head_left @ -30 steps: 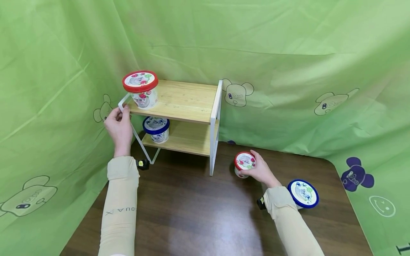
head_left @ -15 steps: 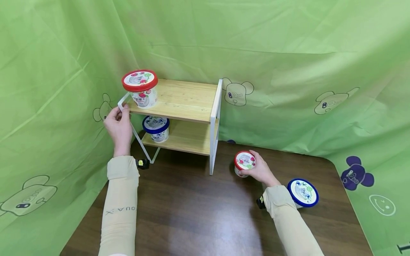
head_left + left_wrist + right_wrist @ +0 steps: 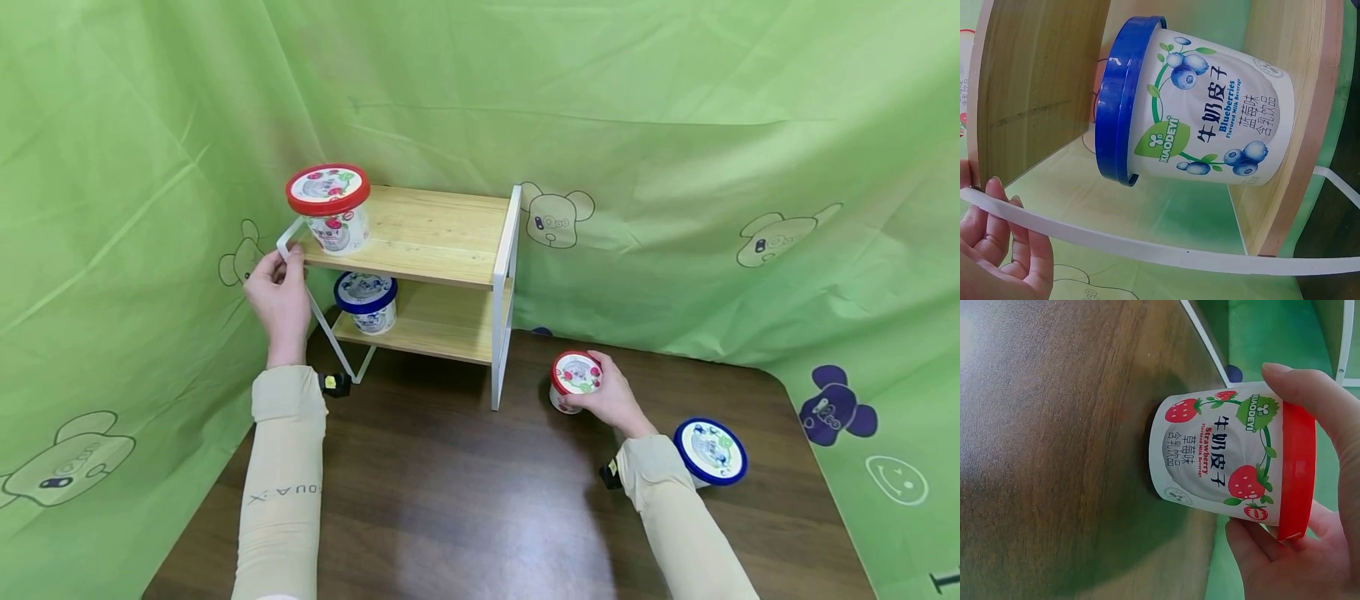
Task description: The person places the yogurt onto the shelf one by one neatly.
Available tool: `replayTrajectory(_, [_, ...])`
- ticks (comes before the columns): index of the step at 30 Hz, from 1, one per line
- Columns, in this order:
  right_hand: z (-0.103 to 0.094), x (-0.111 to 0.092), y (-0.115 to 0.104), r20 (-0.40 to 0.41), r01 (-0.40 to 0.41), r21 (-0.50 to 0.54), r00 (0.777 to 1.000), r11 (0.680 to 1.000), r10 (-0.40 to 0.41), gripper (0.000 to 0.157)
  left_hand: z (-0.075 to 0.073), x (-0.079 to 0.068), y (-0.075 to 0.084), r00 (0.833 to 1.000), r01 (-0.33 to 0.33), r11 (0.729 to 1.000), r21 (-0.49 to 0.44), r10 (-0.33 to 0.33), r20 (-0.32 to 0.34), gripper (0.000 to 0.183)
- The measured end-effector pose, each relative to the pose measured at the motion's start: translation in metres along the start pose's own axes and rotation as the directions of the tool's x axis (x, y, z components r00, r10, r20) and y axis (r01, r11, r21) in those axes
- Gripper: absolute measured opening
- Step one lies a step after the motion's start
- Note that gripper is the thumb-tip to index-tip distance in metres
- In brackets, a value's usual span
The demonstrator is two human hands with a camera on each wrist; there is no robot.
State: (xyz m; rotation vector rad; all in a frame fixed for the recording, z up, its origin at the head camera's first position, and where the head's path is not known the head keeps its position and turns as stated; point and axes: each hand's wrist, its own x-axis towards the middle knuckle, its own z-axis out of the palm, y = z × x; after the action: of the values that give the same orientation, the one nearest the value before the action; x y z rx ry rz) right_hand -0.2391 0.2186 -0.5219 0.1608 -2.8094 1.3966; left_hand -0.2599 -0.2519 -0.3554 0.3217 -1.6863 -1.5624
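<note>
My left hand (image 3: 281, 302) pinches the white metal side frame of a small two-tier shelf rack (image 3: 442, 237) at its upper front left corner. In the left wrist view, fingertips curl over that white bar (image 3: 1147, 245). A blue-lidded blueberry tub (image 3: 1210, 115) stands on the lower board. Above it, at the left of the top board, is a red-lidded strawberry tub (image 3: 337, 227). To the right of the rack, my right hand (image 3: 617, 402) grips another red-lidded strawberry tub (image 3: 1216, 456) round its rim, thumb on one side, fingers opposite. Whether its base touches the table cannot be told.
A second blue-lidded tub (image 3: 709, 452) stands on the brown table (image 3: 465, 492), beside my right sleeve. Green printed cloth (image 3: 660, 167) hangs behind and along both sides. The rack's right side frame (image 3: 501, 333) lies between the boards and the held tub.
The strawberry tub in my right hand has shifted very slightly up and to the right in the head view. My left hand stays on the rack's frame.
</note>
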Motion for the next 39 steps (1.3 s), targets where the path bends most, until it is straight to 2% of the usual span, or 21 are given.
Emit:
replayTrajectory(18, [-0.003, -0.004, -0.001, -0.035, -0.035, 0.025, 0.999, 0.999, 0.036, 0.103, 0.001, 0.0, 0.0, 1.0, -0.007, 1.0, 0.001, 0.007, -0.005, 0.021])
replayTrajectory(26, [-0.008, -0.004, -0.01, -0.041, -0.02, 0.015, 0.999, 1.0, 0.021, 0.104, 0.001, 0.001, -0.001, 1.0, -0.031, 1.0, -0.002, 0.031, -0.005, 0.022])
replayTrajectory(33, [-0.01, -0.006, -0.016, -0.053, -0.013, 0.013, 0.999, 1.0, 0.013, 0.102, 0.002, 0.001, -0.002, 1.0, -0.02, 1.0, -0.007, 0.02, -0.011, 0.02])
replayTrajectory(39, [-0.011, -0.009, -0.022, -0.084, -0.036, 0.019, 0.996, 0.999, 0.038, 0.11, 0.001, 0.0, -0.002, 1.0, -0.027, 1.0, 0.0, 0.027, -0.012, 0.02])
